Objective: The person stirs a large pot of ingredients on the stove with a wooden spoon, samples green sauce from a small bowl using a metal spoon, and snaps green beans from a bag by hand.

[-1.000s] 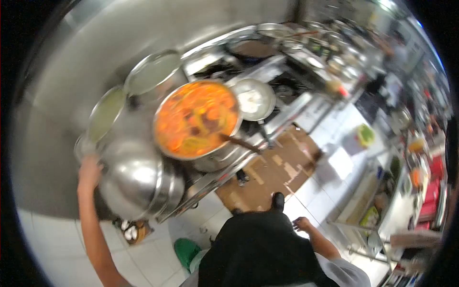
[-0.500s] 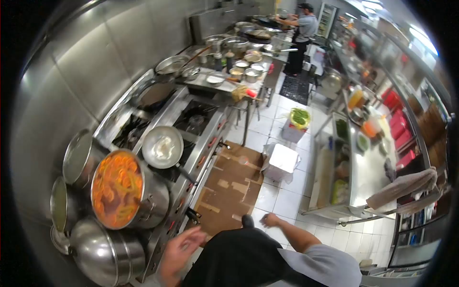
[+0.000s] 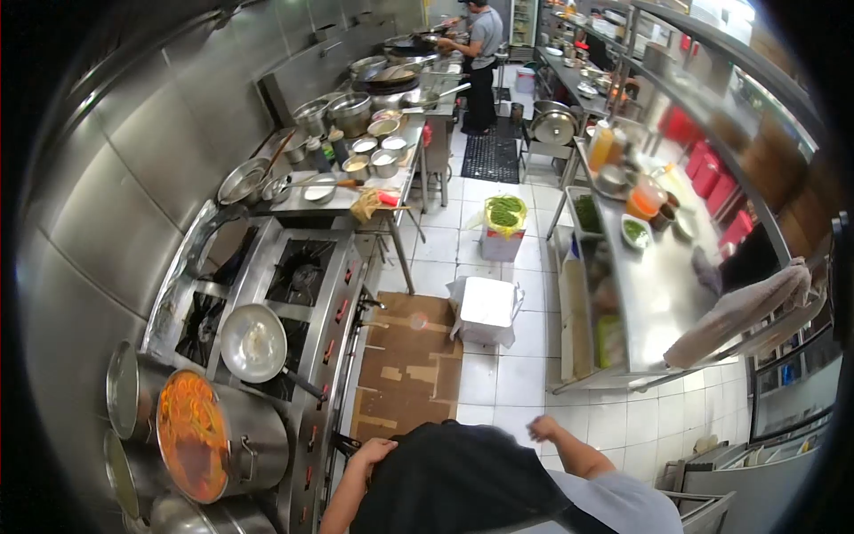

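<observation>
My left hand (image 3: 372, 451) is at the left edge of my black apron (image 3: 458, 481), close to the stove front; its fingers look curled, and what they hold, if anything, is hidden. To the right of the apron, over the tiles, my right hand (image 3: 543, 429) hangs with its fingers bent and nothing plainly visible in them. On the stove (image 3: 307, 336), left of me, a large steel pot (image 3: 258, 445) holds orange stew (image 3: 191, 423). Behind it a light metal pan (image 3: 254, 343) sits on a burner, its dark handle pointing toward me.
Flattened cardboard (image 3: 405, 360) covers the floor beside the stove. Beyond are a white box (image 3: 487, 307) and a container of green vegetables (image 3: 504, 214). A steel counter (image 3: 663, 303) with a hanging towel (image 3: 738, 311) runs along the right. A person (image 3: 481, 62) stands at the far stoves.
My left hand has come from the steel vessel at far left to my apron. The view has swung toward the aisle, and the big pot now appears lower left.
</observation>
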